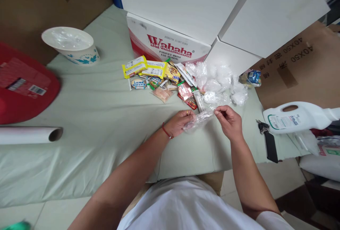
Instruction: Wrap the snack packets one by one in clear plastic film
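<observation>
A crinkled clear plastic bag (199, 121) is stretched between my two hands above the cloth-covered surface. My left hand (181, 122), with a red cord at the wrist, pinches its left end. The upper right edge of the bag is caught between the thumb and fingers of my right hand (228, 119). Just beyond my hands lies a pile of small packaged snacks, among them a yellow packet (134, 66) and a round-biscuit packet (138, 83). To the right of the snacks sits a heap of crumpled clear plastic bags (215, 77).
A Wahaha carton (170, 42) and white boxes stand behind the pile. On the left are a paper cup (77, 54) holding clear plastic, a red container (26, 84) and a white roll (26, 135). A white jug (297, 116) and keys (261, 126) with a black fob lie right.
</observation>
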`<state>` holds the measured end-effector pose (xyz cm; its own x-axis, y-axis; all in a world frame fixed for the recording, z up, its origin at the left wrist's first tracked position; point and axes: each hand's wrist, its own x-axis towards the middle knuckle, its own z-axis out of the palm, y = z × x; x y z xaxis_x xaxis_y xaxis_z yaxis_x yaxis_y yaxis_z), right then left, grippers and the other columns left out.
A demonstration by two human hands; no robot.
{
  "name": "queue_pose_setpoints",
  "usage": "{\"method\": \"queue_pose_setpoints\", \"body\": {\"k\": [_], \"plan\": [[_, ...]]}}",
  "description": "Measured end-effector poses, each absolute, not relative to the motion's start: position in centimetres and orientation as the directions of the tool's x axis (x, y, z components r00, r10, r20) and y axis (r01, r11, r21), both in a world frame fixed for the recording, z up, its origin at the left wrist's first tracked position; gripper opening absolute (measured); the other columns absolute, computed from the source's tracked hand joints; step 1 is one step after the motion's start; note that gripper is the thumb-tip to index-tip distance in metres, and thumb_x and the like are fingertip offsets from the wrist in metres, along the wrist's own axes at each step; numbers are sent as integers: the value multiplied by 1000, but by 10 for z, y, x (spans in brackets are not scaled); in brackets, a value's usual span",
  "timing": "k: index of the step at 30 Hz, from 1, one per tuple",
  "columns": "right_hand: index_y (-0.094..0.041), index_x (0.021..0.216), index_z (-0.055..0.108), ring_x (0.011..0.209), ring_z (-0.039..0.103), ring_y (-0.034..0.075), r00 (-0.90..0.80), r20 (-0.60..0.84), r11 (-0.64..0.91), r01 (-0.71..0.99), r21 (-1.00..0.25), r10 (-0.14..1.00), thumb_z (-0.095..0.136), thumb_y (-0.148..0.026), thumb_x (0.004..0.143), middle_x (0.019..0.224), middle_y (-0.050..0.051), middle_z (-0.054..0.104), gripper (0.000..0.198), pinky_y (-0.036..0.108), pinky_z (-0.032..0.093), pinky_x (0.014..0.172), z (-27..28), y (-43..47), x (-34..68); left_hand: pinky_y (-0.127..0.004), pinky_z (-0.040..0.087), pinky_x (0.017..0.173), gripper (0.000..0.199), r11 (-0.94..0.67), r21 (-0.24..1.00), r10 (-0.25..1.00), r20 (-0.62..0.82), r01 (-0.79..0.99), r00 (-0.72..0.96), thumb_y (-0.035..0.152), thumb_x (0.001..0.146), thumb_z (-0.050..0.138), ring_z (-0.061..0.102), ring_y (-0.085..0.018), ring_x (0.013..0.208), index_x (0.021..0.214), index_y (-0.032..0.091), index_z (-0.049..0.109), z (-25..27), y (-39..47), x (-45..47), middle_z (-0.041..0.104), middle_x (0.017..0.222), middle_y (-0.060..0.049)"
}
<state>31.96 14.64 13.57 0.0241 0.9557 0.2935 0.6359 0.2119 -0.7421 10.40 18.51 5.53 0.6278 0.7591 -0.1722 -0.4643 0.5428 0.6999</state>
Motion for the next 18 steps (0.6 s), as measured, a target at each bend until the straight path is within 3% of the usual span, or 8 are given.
{"method": "queue_pose_setpoints", "body": {"k": [5,9,14,18], "plan": [[-24,96,73,73,56,15,-103,313,307,622,-721,944,66,-33,100,86,1,66,12,29,45,66,136,146,321,-22,29,47,59,544,695,752,-154,-470,641,68,66,87,45,-7,50,77,16,62,51,185,106,56,64,3],[-25,100,77,81,63,16,-263,335,424,619,-661,905,66,-25,99,93,3,70,10,28,49,66,137,147,314,-23,17,42,68,585,688,700,-162,-428,696,81,69,75,40,-7,48,86,16,66,52,185,107,57,68,1],[-27,106,79,85,66,15,-311,343,462,596,-656,887,67,-22,99,104,5,68,15,27,53,65,134,146,307,-22,17,47,52,507,744,744,-124,-435,656,56,65,90,37,-5,50,77,17,58,55,185,104,48,61,6],[-29,107,80,90,67,17,-295,364,467,606,-644,884,68,-21,98,106,6,68,16,29,56,69,134,144,308,-23,16,48,52,484,762,757,-118,-430,643,63,73,83,36,-6,51,77,17,58,56,185,104,49,62,5]]}}
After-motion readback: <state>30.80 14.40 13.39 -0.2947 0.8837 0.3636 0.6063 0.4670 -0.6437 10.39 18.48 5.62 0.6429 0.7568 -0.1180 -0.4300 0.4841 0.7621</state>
